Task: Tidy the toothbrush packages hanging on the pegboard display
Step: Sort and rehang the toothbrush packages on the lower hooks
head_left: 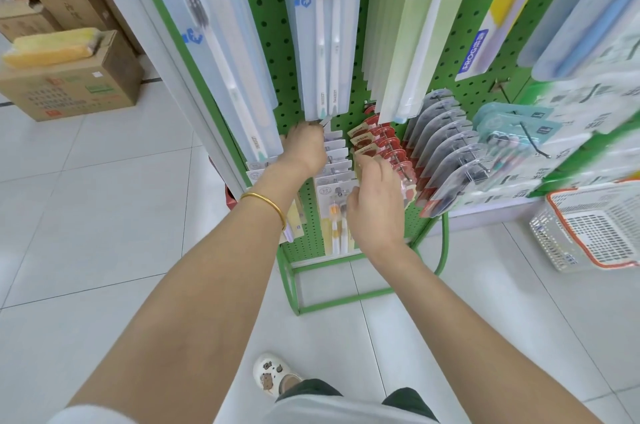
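Note:
A green pegboard [273, 28] carries rows of toothbrush packages. My left hand [306, 146], a gold bangle on its wrist, reaches to the back of a peg of white-carded packages [337, 164] and its curled fingers pinch the rearmost cards below the tall clear twin-brush package [327, 25]. My right hand [377, 205] lies against the front of that row and the neighbouring red and tan carded packages [381, 143], thumb at the front white card. Its fingertips are hidden between the cards.
Grey blister packs [446, 146] and teal packs [512, 132] hang to the right. A white and orange shopping basket [595, 226] stands on the floor at right. Cardboard boxes [72, 84] sit at left. The green stand frame [332, 302] is by my foot.

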Demonstrator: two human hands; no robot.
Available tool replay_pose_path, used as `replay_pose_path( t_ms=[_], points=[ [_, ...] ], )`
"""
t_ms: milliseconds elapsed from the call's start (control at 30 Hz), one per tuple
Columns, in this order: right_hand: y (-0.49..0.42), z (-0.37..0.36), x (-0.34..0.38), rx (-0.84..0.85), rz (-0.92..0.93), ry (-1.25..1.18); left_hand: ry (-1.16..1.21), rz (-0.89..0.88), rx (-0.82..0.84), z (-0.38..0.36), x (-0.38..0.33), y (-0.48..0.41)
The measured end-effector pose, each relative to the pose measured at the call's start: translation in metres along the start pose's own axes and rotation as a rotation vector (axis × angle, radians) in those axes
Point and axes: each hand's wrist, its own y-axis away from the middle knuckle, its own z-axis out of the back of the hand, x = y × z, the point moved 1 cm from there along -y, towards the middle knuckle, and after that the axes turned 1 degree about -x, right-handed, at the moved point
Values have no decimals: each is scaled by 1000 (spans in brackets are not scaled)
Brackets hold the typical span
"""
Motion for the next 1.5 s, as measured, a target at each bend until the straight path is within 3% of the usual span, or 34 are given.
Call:
replay_pose_path(
  t_ms=[467,700,1133,1233,1367,1500],
  points=[
    [12,0,4,-7,-14,15,-74,122,-111,-8,8,20],
    [21,0,5,30,-1,30,-202,214,-61,-25,8,51],
    [45,2,-4,30,17,-74,-132,196,-286,-18,-24,135],
    [57,1,-9,93,32,-122,13,207,-409,-28,-23,159],
    [74,1,-14,206,-19,-250,462,156,-507,-33,-21,188],
    [89,7,-19,303,-81,-415,682,142,-672,-35,-19,208]
  ],
)
